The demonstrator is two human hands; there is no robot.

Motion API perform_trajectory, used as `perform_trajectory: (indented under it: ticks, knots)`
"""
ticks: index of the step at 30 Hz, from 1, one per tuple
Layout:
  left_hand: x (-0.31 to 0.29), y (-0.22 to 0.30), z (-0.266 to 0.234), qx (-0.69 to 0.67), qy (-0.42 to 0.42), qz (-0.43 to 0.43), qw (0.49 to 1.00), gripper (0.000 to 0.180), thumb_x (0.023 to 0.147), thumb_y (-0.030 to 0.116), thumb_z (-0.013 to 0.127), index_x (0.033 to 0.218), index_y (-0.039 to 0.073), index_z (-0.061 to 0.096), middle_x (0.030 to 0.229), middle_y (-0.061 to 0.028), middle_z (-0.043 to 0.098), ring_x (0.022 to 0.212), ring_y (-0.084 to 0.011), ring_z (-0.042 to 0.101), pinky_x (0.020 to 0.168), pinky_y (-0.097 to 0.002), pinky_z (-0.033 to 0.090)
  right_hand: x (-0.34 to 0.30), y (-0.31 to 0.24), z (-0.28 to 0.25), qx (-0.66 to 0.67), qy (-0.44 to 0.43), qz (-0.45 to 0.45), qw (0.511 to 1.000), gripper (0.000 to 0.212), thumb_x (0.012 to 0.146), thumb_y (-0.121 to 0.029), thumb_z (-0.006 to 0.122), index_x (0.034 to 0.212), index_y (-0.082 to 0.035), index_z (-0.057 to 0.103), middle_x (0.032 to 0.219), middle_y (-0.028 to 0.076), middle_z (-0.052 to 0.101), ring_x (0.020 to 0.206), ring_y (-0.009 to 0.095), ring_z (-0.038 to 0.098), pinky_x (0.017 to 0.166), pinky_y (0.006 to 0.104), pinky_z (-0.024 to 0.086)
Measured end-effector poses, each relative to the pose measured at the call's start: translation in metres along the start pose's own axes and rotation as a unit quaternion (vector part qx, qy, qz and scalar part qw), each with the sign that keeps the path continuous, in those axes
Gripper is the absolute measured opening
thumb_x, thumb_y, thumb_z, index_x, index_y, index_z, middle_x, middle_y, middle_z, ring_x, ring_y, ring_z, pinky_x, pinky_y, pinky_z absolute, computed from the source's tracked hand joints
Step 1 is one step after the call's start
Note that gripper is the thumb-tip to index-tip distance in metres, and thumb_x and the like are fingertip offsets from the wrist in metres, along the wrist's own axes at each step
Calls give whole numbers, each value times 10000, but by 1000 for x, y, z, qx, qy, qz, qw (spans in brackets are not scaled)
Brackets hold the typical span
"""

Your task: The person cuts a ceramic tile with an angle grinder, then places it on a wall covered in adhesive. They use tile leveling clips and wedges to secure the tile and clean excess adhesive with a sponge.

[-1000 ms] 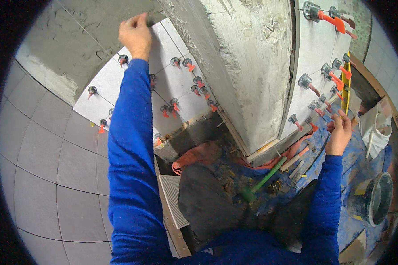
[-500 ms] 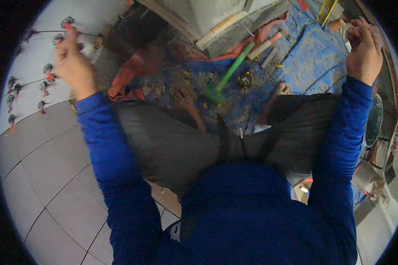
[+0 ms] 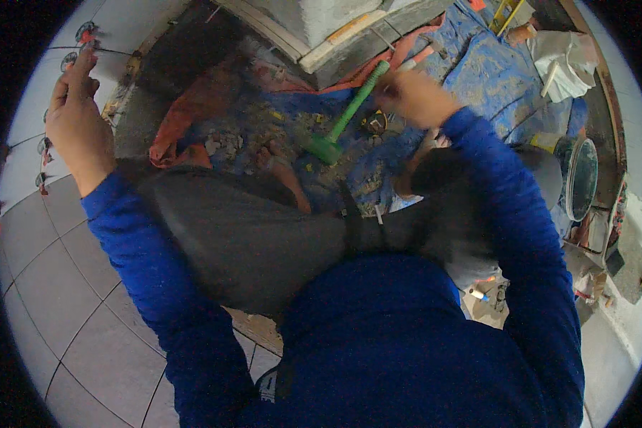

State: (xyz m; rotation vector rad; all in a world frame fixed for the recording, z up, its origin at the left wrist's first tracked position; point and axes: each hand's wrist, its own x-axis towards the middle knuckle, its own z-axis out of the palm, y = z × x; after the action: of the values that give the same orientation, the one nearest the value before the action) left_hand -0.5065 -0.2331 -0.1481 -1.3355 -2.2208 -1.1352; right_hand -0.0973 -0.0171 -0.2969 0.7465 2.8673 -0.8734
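Note:
My left hand [image 3: 80, 135] is raised at the left beside the white tiled wall, index finger stretched up and the other fingers loosely bent. Its fingertip overlaps the reddish part of a tile-levelling clip [image 3: 85, 33] with a dark round cap; whether it presses on the clip I cannot tell. Ahead of my knees, my right hand [image 3: 422, 98] is blurred by motion, its fingers close to the handle end of a green mallet [image 3: 326, 149]. The mallet lies slantwise over rubble, head toward me. Beside the handle sits a black and yellow tape measure [image 3: 374, 123].
More clips [image 3: 41, 182] dot the wall. A dusty blue tarp [image 3: 488, 93] with rubble spreads ahead, an orange sheet [image 3: 178, 132] at its left. At the right are a bucket [image 3: 581, 178] and a white bag [image 3: 567, 60]. A block corner [image 3: 310, 63] juts in ahead.
My right hand has swung left and inward from the far right toward the mallet, uncovering the white bag. My left hand stays by the clip. The whole view has shifted slightly.

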Motion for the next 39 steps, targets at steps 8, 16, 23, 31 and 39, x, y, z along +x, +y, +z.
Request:
perform_trajectory:
  ticks: [8, 16, 23, 31, 39]
  knots:
    - [0, 52, 16, -172, 77, -92, 978, 304, 937, 212, 682, 1164, 13, 718, 933, -108, 721, 811, -211, 664, 738, -351, 532, 75, -19, 182, -173, -195, -6, 965, 320, 900, -213, 614, 1181, -97, 716, 1166, 160, 718, 1108, 386, 673, 858, 521, 587]
    - [-11, 38, 2, 45, 68, -88, 993, 332, 914, 275, 763, 1107, 5, 737, 948, -97, 712, 875, -195, 660, 829, -306, 514, 105, 0, 270, -209, -201, 60, 955, 460, 952, -323, 591, 1366, -124, 615, 1332, 153, 653, 1302, 354, 553, 1008, 487, 508]
    - [-15, 41, 8, -101, -43, -101, 989, 185, 901, 120, 744, 1053, 16, 720, 920, -105, 654, 829, -214, 635, 765, -343, 509, 96, -34, 266, -165, -130, -48, 977, 371, 895, -343, 658, 1178, -110, 717, 995, 170, 747, 984, 364, 692, 835, 510, 564]
    - [-22, 60, -12, -213, -363, -121, 899, 294, 984, 160, 652, 1251, 50, 705, 1001, -52, 724, 894, -155, 643, 828, -307, 526, 102, -216, 57, 296, 204, -162, 919, 264, 889, -79, 711, 1137, -14, 650, 985, 194, 705, 893, 319, 701, 779, 413, 552]
    - [-24, 85, -38, -439, -310, -140, 832, 361, 1029, 218, 627, 1291, -25, 674, 1072, -55, 737, 968, -117, 654, 861, -277, 531, 68, -259, -54, 562, 141, -176, 796, 225, 944, 39, 667, 1164, 9, 632, 1039, 94, 705, 935, 157, 667, 797, 310, 551]
